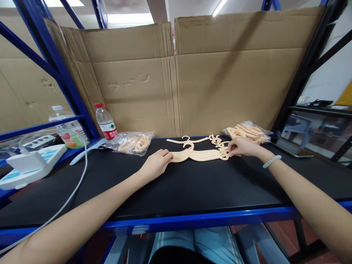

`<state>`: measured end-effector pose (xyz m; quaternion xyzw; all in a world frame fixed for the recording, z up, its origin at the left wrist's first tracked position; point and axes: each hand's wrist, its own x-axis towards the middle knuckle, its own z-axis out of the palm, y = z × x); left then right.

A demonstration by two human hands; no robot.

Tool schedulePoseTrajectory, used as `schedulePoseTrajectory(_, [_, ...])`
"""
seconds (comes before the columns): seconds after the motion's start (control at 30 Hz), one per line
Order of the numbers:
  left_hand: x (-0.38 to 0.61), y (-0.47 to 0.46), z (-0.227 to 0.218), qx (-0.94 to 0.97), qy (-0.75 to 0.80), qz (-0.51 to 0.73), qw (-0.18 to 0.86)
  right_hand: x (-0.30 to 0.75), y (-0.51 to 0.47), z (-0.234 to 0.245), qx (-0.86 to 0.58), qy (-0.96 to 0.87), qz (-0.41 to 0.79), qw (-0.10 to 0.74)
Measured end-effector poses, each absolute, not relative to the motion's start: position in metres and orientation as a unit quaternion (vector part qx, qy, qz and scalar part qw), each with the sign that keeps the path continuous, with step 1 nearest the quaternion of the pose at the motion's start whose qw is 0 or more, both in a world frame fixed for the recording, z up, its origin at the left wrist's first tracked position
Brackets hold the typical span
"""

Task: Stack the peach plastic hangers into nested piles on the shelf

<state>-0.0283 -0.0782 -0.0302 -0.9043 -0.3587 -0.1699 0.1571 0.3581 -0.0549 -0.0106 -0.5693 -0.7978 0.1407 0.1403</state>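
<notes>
Stack of hangers (202,154) lies flat on the black table (192,190), far centre. Its long axis runs left to right, with hooks pointing far. Left hand (156,164) has fingers curled closed on the left end. Right hand (242,146) pinches the right end.

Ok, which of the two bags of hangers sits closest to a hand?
The right-side bag, just behind the right hand holding the loose hangers. The other bag lies farther left, beside the red-capped bottle.
</notes>
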Motion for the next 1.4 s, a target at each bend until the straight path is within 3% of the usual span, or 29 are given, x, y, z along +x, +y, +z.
schedulePoseTrajectory(0.3, [-0.03,-0.079,-0.03,-0.907,-0.352,-0.201,0.119,0.357,-0.059,-0.01,-0.572,-0.797,0.13,0.146])
schedulePoseTrajectory(0.57, [-0.031,-0.083,-0.028,-0.908,-0.337,-0.192,0.157,0.366,-0.054,-0.014,-0.567,-0.789,0.168,0.169])
schedulePoseTrajectory(0.73, [-0.032,-0.085,-0.026,-0.903,-0.346,-0.212,0.14,0.367,-0.056,-0.01,-0.56,-0.784,0.106,0.247])
schedulePoseTrajectory(0.93, [-0.037,-0.084,-0.02,-0.866,-0.386,-0.316,0.035,0.365,-0.059,-0.009,-0.56,-0.75,0.025,0.351])
schedulePoseTrajectory(1.27, [-0.05,-0.067,-0.018,-0.824,-0.42,-0.381,0.024,0.363,-0.053,-0.02,-0.563,-0.737,0.02,0.374])
schedulePoseTrajectory(1.4, [-0.053,-0.063,-0.021,-0.828,-0.422,-0.367,0.025,0.367,-0.047,-0.023,-0.55,-0.765,0.02,0.334])
